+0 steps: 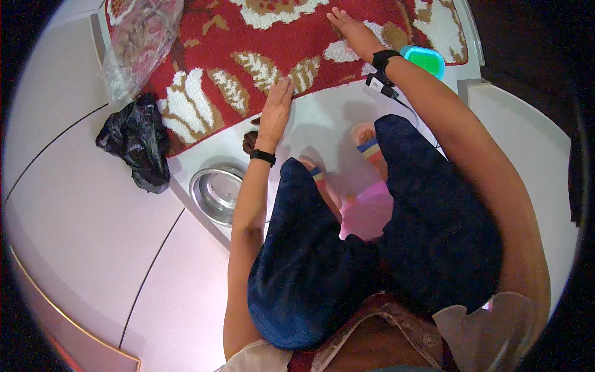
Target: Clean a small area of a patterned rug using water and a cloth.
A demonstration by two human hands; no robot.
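My left hand [277,109] lies flat and outstretched across the near edge of a red carpet [288,44] with white and brown leaf patterns. It holds nothing, and its fingers lie close together. Farther out to the right, my right hand [357,37] rests palm down on the same carpet, fingers extended and nothing in them. Both wrists wear black bands. Beside my left wrist is a small dark brown object [250,142], partly hidden by it. A black power adapter [380,85] with a cable sits below my right wrist, near a light-blue container [408,52] with a green inside.
A shiny steel bowl [221,188] stands left of my left forearm. A crumpled black plastic bag [139,144] and a clear plastic bag [142,51] lie at the carpet's left side. Between my legs shows a pink object [367,211]. Striped footwear [369,149] is on my feet.
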